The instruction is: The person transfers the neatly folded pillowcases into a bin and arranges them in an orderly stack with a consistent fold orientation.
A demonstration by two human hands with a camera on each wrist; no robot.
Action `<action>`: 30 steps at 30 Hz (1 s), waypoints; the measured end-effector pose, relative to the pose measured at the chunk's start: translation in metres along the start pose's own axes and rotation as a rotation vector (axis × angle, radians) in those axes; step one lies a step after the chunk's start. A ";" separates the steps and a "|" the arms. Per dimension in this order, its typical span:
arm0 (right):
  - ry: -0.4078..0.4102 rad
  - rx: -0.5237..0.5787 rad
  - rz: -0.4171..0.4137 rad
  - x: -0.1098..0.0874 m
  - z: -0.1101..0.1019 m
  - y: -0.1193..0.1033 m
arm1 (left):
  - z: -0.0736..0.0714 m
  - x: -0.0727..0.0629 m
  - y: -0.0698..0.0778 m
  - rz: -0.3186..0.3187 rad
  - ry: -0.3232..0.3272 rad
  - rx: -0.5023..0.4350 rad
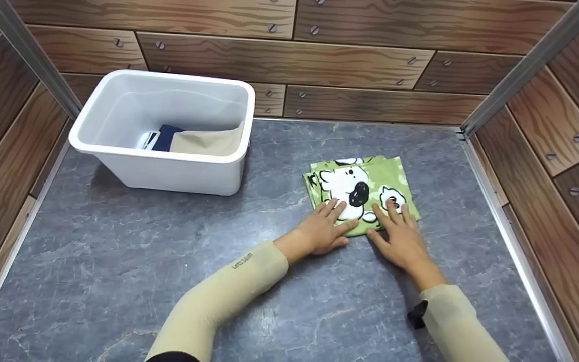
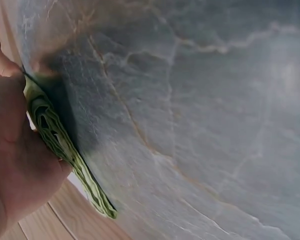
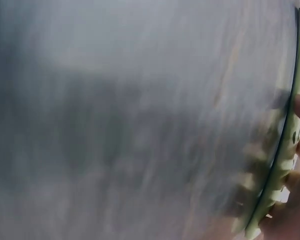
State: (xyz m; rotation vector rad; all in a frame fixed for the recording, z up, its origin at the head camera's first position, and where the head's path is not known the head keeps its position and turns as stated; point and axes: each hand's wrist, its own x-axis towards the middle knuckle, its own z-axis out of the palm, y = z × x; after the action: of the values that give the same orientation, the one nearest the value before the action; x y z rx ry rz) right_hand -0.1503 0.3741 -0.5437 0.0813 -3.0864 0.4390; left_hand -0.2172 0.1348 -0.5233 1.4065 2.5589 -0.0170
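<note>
A green cloth (image 1: 340, 186) with white cartoon dogs lies folded in several layers on the grey marbled surface. My left hand (image 1: 322, 231) rests on its near left part with fingers spread. On the near right part lies my right hand (image 1: 400, 241), its fingers straight and pointing away from me. In the left wrist view the stacked folds of the cloth (image 2: 55, 135) show edge-on beside the left hand (image 2: 25, 150). The right wrist view catches the cloth's thin edge (image 3: 285, 150) under the fingers of the right hand (image 3: 295, 200).
A white plastic bin (image 1: 184, 171) stands at the back left. Inside it are a beige cloth (image 1: 209, 142) and a dark blue cloth (image 1: 166, 137). Wood-patterned walls (image 1: 289, 60) enclose the back and sides, with metal corner posts (image 1: 531, 60).
</note>
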 end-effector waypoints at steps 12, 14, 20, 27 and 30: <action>-0.074 -0.117 0.081 -0.008 0.002 -0.038 | -0.007 -0.004 -0.013 -0.051 0.069 -0.036; -0.094 -0.124 0.096 -0.009 -0.001 -0.046 | -0.008 -0.002 -0.013 -0.070 0.080 -0.026; -0.088 -0.094 0.147 -0.005 -0.013 -0.056 | -0.013 0.008 -0.017 -0.112 0.160 0.014; 0.008 -0.032 0.122 0.016 -0.010 -0.046 | -0.008 0.016 -0.020 -0.182 0.088 -0.017; -0.040 -0.016 0.106 0.018 -0.002 -0.039 | -0.003 0.015 -0.022 -0.203 0.045 -0.007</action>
State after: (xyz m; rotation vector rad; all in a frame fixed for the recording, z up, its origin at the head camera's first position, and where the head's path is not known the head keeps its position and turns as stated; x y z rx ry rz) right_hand -0.1656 0.3364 -0.5309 -0.0758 -3.1437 0.4213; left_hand -0.2436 0.1358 -0.5256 1.1508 2.7251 -0.0090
